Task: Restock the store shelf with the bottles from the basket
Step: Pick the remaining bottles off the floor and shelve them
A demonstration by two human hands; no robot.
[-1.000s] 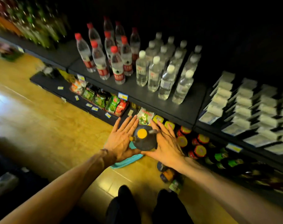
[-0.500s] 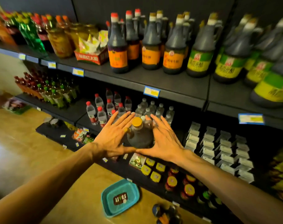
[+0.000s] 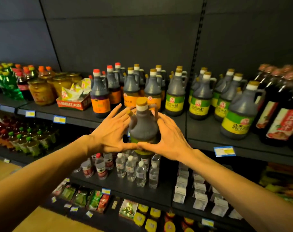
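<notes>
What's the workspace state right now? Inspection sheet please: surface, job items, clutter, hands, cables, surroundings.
Surface: dark shelf at chest height, bare strip along its front edge.
Job's things: dark bottle with a yellow cap, upright, held in the air in front of the shelf; basket not in view.
Clutter: green-label bottles, orange-label bottles, jars and a red carton stand on the shelf.
Grippers: left hand and right hand press the bottle's sides with straight fingers.
Cables: nothing seen.
Surroundings: water bottles on the shelf below, price tags on the edges.
</notes>
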